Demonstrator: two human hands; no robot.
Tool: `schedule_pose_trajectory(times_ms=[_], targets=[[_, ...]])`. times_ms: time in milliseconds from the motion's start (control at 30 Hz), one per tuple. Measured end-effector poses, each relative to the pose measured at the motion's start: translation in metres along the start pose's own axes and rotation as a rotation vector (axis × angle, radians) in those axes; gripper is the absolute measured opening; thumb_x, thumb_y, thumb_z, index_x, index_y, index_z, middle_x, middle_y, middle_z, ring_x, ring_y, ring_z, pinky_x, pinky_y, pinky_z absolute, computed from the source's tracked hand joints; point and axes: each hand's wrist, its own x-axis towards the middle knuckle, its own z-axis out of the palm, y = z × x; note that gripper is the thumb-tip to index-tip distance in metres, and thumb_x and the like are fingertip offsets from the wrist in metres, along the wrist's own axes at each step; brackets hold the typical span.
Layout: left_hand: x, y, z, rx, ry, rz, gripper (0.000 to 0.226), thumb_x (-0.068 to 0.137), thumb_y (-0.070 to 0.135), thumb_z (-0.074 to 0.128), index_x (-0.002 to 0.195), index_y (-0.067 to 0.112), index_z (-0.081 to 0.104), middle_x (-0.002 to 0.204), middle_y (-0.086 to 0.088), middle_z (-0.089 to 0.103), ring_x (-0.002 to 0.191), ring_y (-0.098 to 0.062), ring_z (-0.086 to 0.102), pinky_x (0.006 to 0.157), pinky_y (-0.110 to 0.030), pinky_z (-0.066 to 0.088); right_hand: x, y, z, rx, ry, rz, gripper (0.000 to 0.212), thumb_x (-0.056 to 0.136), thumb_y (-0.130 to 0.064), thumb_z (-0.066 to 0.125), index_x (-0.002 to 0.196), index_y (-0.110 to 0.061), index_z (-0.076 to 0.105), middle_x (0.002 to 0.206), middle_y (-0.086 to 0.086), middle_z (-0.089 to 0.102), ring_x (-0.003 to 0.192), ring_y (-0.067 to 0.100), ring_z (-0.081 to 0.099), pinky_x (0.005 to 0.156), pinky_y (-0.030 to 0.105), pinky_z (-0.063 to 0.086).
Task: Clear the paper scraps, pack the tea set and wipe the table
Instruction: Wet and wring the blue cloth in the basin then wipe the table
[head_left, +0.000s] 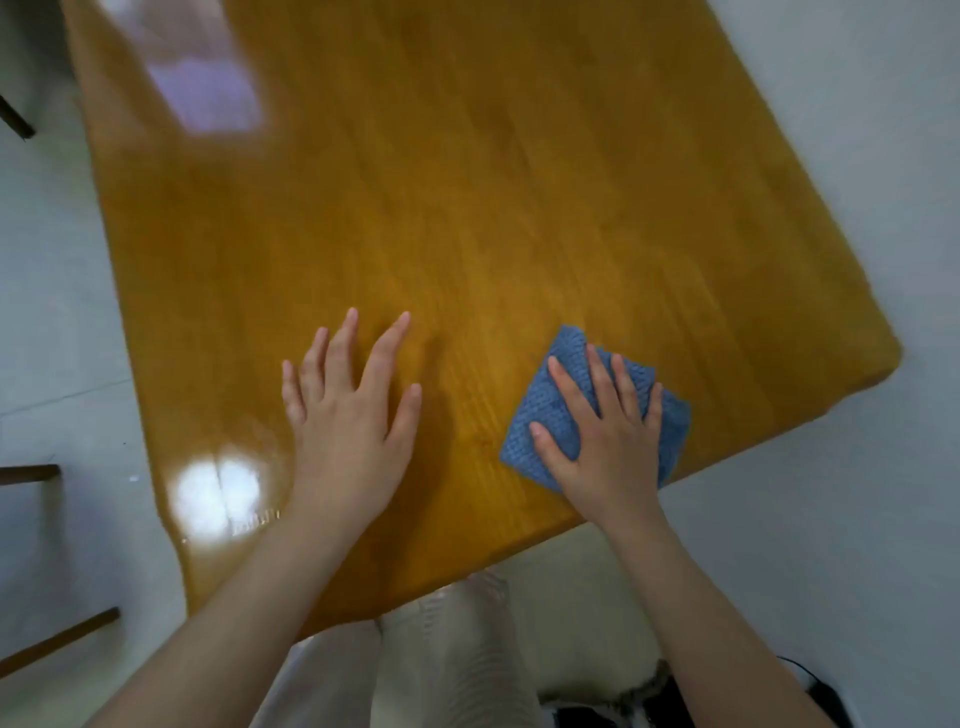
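Observation:
A glossy orange-brown wooden table (467, 182) fills most of the view. My right hand (605, 436) lies flat with straight fingers on a folded blue waffle-weave cloth (566, 410), pressing it onto the table near the front right edge. My left hand (348, 415) rests flat on the bare wood to the left of the cloth, fingers spread. No paper scraps or tea set show in this view.
Pale floor (831, 130) surrounds the table. Dark chair parts (31, 473) stand at the left edge. Bright window and lamp reflections (215, 493) shine on the table's left side. My light trousers (441, 665) are below the front edge.

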Motion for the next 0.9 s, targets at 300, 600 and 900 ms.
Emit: schedule_pose_trajectory(times_ms=[300,600,900], targets=[[0.025,0.102,0.056,-0.002,-0.043,0.101,0.053,0.095,0.045,0.032,0.147,0.042,0.026,0.160,-0.002,0.014,0.148,-0.027,0.004,0.117,-0.051,-0.002,0.041,0.116,-0.017,-0.009,0.053,0.108,0.064,0.089,-0.067,0.030,0.147,-0.040,0.032,0.159,-0.002,0.023,0.148,0.024,0.015,0.116,0.060,0.006],[0.043,0.162,0.089,0.016,-0.061,0.149,0.053,0.094,0.047,0.032,0.147,0.042,0.026,0.160,-0.002,0.013,0.148,-0.026,0.001,0.117,-0.049,-0.005,0.094,0.212,-0.037,-0.028,0.050,0.351,0.066,0.087,-0.070,0.024,0.149,-0.045,0.021,0.161,0.000,0.016,0.148,0.024,0.008,0.114,0.064,0.002],[0.043,0.176,0.090,0.063,-0.060,0.165,0.053,0.094,0.045,0.033,0.147,0.041,0.028,0.160,-0.003,0.014,0.148,-0.027,0.003,0.116,-0.049,-0.005,0.113,0.242,-0.040,-0.011,0.065,0.568,0.062,0.094,-0.064,0.028,0.151,-0.043,0.015,0.162,0.001,0.010,0.148,0.024,0.005,0.114,0.063,0.002]])
